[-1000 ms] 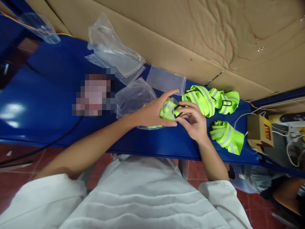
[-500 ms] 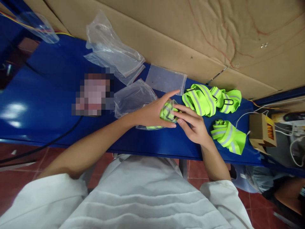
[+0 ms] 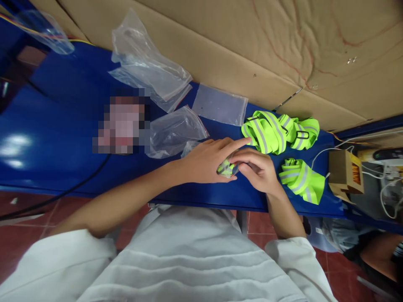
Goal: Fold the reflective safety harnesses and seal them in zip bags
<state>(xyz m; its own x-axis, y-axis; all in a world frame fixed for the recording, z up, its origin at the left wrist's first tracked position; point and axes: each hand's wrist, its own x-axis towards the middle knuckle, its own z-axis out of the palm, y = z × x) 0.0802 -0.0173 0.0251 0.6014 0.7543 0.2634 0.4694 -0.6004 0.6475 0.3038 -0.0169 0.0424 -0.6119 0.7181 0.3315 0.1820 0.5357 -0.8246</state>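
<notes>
Between my hands is a clear plastic bag (image 3: 225,167) with a folded neon-yellow reflective strap inside, mostly hidden by my fingers. My left hand (image 3: 209,161) lies over the bag and wraps it, the index finger stretched out to the right. My right hand (image 3: 256,167) pinches the bag's right end between thumb and fingers. Just beyond my hands lies a loose bundle of neon-yellow reflective straps (image 3: 266,132) with black buckles. Another rolled reflective strap (image 3: 302,179) sits to the right of my right hand.
Clear plastic bags (image 3: 151,63) lie at the back of the blue table (image 3: 75,109), with a flat zip bag (image 3: 220,105) and another empty bag (image 3: 176,132) nearer. A small cardboard box (image 3: 343,172) and white cables stand right. A pixelated object (image 3: 122,123) lies left. A person's leg shows lower right.
My left hand has turned over the bag and come slightly nearer to me, covering more of it. My right fingers have curled in at the bag's end. The loose straps stay put.
</notes>
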